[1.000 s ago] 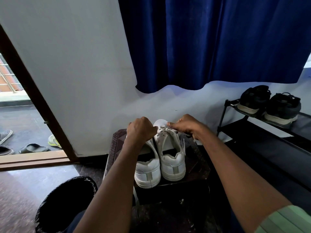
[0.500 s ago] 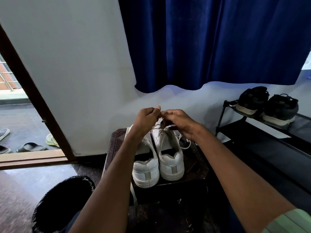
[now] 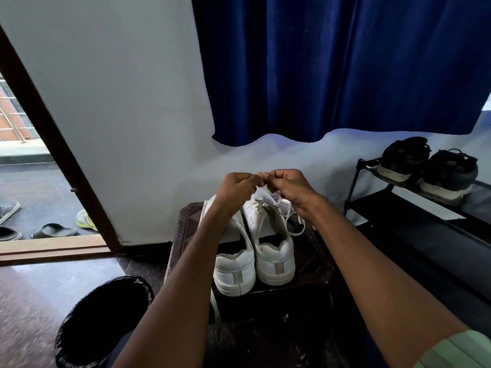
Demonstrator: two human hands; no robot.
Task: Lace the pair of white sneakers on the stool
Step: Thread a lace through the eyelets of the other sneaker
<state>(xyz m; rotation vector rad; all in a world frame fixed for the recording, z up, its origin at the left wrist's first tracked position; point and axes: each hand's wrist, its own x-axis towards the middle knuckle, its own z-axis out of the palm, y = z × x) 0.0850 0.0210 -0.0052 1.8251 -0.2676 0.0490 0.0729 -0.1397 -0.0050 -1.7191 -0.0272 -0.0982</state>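
Note:
Two white sneakers stand side by side on a dark stool, heels toward me: the left sneaker and the right sneaker. The right one has a white lace threaded near its toe, with loose loops trailing to its right side. My left hand and my right hand are raised above the toes, fingertips nearly touching, each pinching a part of that lace between thumb and fingers. Another white lace hangs over the stool's front edge beside my left forearm.
A black lined bin stands on the floor at front left. A black shoe rack with a pair of dark shoes is on the right. A blue curtain hangs behind. An open doorway with sandals is on the left.
Both hands have risen from the right sneaker's toe and come together above it, drawing the lace upward. The lace loops now lie looser beside the right sneaker.

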